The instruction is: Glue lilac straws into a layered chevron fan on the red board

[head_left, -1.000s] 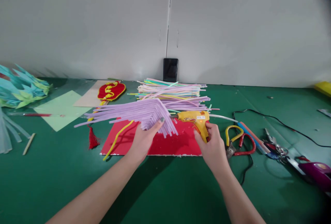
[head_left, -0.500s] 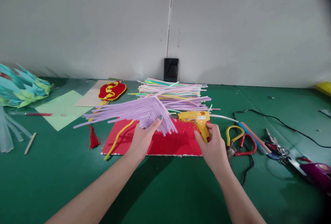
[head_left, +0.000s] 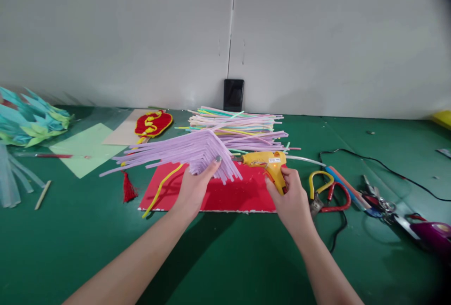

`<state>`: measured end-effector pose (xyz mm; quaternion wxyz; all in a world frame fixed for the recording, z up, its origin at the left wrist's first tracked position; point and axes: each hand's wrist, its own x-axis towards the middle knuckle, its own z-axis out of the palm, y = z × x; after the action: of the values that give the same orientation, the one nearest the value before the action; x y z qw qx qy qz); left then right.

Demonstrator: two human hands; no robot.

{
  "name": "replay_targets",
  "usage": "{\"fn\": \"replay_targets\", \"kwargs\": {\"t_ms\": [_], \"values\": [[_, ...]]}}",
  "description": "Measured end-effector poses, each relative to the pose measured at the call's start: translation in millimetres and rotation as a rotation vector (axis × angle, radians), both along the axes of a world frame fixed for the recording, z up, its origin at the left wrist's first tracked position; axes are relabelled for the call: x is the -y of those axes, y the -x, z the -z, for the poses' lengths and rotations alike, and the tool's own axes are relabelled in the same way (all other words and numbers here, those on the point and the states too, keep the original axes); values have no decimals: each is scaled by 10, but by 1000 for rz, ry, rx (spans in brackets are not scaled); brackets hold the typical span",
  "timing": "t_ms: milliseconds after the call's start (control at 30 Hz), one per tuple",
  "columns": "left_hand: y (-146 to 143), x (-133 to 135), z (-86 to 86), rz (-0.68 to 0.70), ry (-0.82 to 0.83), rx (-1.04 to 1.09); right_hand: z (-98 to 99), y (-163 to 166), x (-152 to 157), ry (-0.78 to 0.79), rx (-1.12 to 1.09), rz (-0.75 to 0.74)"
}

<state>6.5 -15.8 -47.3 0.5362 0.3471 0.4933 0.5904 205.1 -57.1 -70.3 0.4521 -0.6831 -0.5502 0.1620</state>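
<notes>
Above the red board (head_left: 243, 194), my left hand (head_left: 195, 187) is closed on a set of purple pipe cleaners (head_left: 186, 150). They lie side by side, bent into a V shape, with long ends pointing left and short ends pointing down to the right. My right hand (head_left: 291, 199) is wrapped round the handle of a yellow hot glue gun (head_left: 266, 159). Its nozzle points left, near the right edge of the bent pipe cleaners; whether it touches them I cannot tell. A yellow pipe cleaner (head_left: 160, 192) lies on the board's left side.
Loose pipe cleaners (head_left: 239, 124) are piled behind my hands, before a phone (head_left: 233, 94) leaning on the wall. Pliers (head_left: 326, 194), glue sticks (head_left: 343, 185) and scissors (head_left: 377, 199) lie at right, beside a black cord (head_left: 380, 164). Leftward are a red tassel (head_left: 129, 188) and green paper (head_left: 88, 147).
Almost nothing differs. Both hands keep their hold on the purple pipe cleaners and the glue gun, and the view has shifted very slightly.
</notes>
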Motion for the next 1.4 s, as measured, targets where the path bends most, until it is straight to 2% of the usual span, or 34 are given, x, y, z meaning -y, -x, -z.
{"fn": "replay_targets", "kwargs": {"t_ms": [433,767,967,1400], "values": [[-1,-30,-2,-49,-5,27,4,0,-3,2,6,1],[13,-53,-34,9,-121,82,6,-2,-2,10,10,-6],[24,-62,-31,-32,-75,39,6,-10,-2,10,16,-8],[59,-74,-75,-23,-116,96,4,2,-6,36,6,-2]]}}
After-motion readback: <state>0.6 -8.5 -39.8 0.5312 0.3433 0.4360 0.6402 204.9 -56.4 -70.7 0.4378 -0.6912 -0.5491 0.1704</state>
